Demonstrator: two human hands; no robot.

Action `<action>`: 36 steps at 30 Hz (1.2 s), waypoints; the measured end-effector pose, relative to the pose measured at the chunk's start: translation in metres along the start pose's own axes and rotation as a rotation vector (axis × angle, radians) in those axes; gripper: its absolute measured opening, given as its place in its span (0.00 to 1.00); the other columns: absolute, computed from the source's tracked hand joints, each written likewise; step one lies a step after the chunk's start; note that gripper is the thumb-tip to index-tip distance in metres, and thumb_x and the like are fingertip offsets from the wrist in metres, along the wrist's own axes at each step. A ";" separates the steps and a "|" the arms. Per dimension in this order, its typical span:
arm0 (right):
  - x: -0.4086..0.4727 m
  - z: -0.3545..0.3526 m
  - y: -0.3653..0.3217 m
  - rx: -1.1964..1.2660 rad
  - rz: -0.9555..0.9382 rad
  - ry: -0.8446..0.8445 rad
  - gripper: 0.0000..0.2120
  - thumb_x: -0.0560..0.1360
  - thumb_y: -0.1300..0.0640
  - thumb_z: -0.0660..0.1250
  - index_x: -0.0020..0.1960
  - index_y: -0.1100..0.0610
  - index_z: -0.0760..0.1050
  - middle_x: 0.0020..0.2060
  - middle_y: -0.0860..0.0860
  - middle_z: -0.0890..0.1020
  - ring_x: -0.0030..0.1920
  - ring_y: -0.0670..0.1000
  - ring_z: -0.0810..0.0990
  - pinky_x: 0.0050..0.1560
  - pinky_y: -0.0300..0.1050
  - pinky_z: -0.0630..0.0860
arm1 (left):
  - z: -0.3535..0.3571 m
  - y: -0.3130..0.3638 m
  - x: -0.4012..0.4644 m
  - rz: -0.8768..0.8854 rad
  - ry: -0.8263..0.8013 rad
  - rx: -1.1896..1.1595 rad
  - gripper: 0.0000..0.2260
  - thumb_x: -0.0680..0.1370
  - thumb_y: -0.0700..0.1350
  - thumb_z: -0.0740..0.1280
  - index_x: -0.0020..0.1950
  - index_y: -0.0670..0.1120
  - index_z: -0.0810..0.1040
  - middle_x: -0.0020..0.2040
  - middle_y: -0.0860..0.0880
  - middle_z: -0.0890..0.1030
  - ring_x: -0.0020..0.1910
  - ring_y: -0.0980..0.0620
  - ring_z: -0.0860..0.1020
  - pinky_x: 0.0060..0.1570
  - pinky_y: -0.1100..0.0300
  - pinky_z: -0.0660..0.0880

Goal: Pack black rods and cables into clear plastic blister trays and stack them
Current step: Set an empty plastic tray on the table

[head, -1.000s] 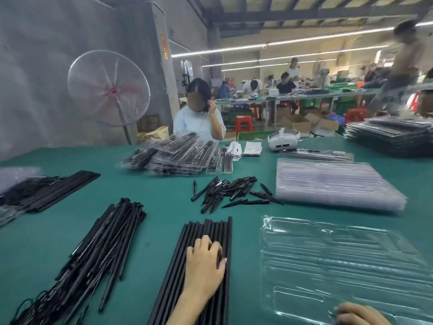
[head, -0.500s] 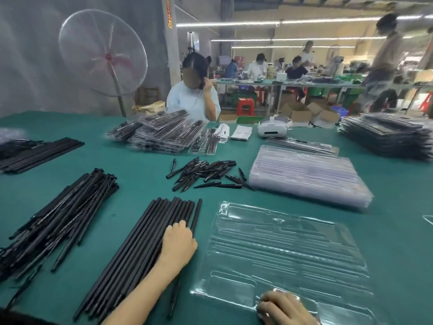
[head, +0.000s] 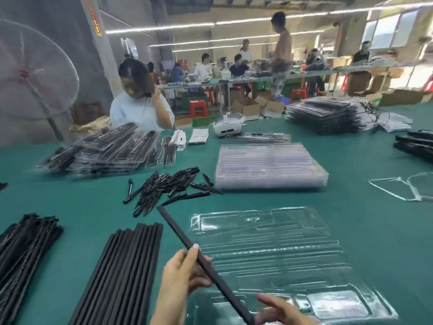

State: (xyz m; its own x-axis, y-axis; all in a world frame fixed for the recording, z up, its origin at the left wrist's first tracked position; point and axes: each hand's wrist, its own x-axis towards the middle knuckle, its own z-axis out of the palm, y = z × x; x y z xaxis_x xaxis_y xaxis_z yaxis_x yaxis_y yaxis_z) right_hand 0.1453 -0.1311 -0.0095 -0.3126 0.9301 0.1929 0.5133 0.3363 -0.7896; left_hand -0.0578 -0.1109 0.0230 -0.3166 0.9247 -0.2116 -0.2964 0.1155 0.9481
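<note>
An empty clear blister tray lies on the green table in front of me. My left hand pinches a long black rod near its middle and holds it slanted above the tray's left edge. My right hand holds the rod's near end at the bottom of the view. A flat row of black rods lies to the left of the tray. Farther left sits a heap of black cables. Short black pointed pieces are scattered behind the rods.
A stack of empty clear trays stands behind the tray. Packed trays pile at the back left, more at the back right. A white device sits mid-back. A person sits across the table; a fan stands left.
My left hand has lifted one rod off the row and swung it over the tray. My right hand left the tray's near edge and took the rod's end. The view shifted left.
</note>
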 end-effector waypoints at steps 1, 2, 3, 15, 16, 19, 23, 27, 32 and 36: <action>-0.005 0.002 -0.005 0.136 0.123 -0.066 0.14 0.80 0.75 0.50 0.62 0.77 0.68 0.34 0.71 0.79 0.31 0.28 0.77 0.45 0.38 0.78 | 0.006 -0.007 -0.003 -0.024 -0.014 -0.034 0.06 0.79 0.38 0.63 0.45 0.36 0.73 0.33 0.40 0.83 0.24 0.49 0.78 0.22 0.64 0.74; -0.017 0.003 -0.007 0.263 0.200 -0.062 0.12 0.78 0.75 0.56 0.56 0.71 0.76 0.30 0.65 0.82 0.31 0.39 0.82 0.42 0.37 0.77 | 0.011 -0.015 -0.007 -0.050 -0.038 -0.068 0.04 0.78 0.36 0.63 0.46 0.35 0.73 0.35 0.39 0.83 0.26 0.47 0.80 0.24 0.63 0.76; -0.027 0.002 -0.007 0.367 0.257 0.021 0.12 0.75 0.75 0.61 0.53 0.66 0.79 0.30 0.62 0.83 0.31 0.48 0.83 0.38 0.36 0.76 | 0.016 -0.023 -0.011 -0.078 -0.067 -0.099 0.03 0.77 0.35 0.64 0.47 0.34 0.72 0.36 0.39 0.83 0.28 0.45 0.81 0.25 0.62 0.77; 0.020 -0.105 0.072 -0.113 0.074 0.144 0.13 0.69 0.60 0.72 0.45 0.42 0.84 0.43 0.41 0.84 0.45 0.43 0.81 0.48 0.37 0.74 | -0.051 -0.023 0.020 0.335 0.047 0.470 0.07 0.73 0.40 0.72 0.42 0.45 0.75 0.36 0.49 0.81 0.29 0.57 0.79 0.31 0.69 0.73; 0.025 -0.110 0.084 -0.156 0.058 0.159 0.15 0.69 0.63 0.72 0.43 0.42 0.84 0.44 0.41 0.83 0.45 0.43 0.80 0.47 0.35 0.73 | -0.046 -0.025 0.023 0.383 0.024 0.585 0.08 0.72 0.41 0.74 0.39 0.47 0.76 0.34 0.52 0.81 0.30 0.60 0.77 0.32 0.71 0.71; 0.027 -0.114 0.103 -0.306 0.047 0.206 0.11 0.69 0.62 0.73 0.44 0.46 0.84 0.44 0.41 0.78 0.45 0.41 0.77 0.47 0.28 0.69 | -0.032 -0.033 0.031 0.445 -0.078 0.772 0.07 0.72 0.40 0.74 0.37 0.48 0.78 0.33 0.56 0.80 0.34 0.62 0.76 0.37 0.70 0.70; 0.032 -0.108 0.117 -0.532 -0.084 0.288 0.07 0.68 0.59 0.76 0.45 0.50 0.84 0.38 0.40 0.77 0.41 0.45 0.73 0.46 0.47 0.71 | -0.024 -0.044 0.041 0.599 -0.060 1.048 0.03 0.74 0.40 0.72 0.42 0.47 0.80 0.41 0.56 0.78 0.43 0.59 0.73 0.44 0.66 0.69; 0.034 -0.105 0.125 -0.520 -0.010 0.308 0.14 0.67 0.66 0.76 0.44 0.49 0.80 0.40 0.41 0.78 0.42 0.47 0.75 0.47 0.49 0.71 | -0.023 -0.046 0.041 0.724 -0.025 1.185 0.01 0.75 0.40 0.71 0.45 0.46 0.82 0.42 0.56 0.75 0.44 0.55 0.73 0.45 0.63 0.70; 0.034 -0.103 0.130 -0.583 -0.174 0.354 0.22 0.77 0.39 0.59 0.42 0.53 0.84 0.41 0.48 0.80 0.40 0.52 0.77 0.40 0.52 0.74 | -0.024 -0.049 0.035 0.853 -0.005 1.269 0.02 0.72 0.41 0.74 0.42 0.46 0.83 0.37 0.54 0.75 0.36 0.53 0.73 0.39 0.59 0.74; 0.030 -0.098 0.133 -0.572 -0.169 0.347 0.33 0.77 0.32 0.49 0.44 0.52 0.85 0.39 0.47 0.79 0.42 0.47 0.72 0.39 0.50 0.71 | -0.022 -0.051 0.033 0.948 -0.024 1.328 0.07 0.68 0.42 0.78 0.44 0.48 0.84 0.38 0.55 0.77 0.36 0.55 0.75 0.40 0.63 0.70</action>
State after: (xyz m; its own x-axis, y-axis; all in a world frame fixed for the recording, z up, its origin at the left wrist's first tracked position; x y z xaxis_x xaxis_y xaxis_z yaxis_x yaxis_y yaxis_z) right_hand 0.2822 -0.0442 -0.0514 -0.2004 0.8198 0.5365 0.8510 0.4170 -0.3193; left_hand -0.0731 -0.0943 -0.0373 0.0941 0.8462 0.5244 0.9292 -0.2638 0.2590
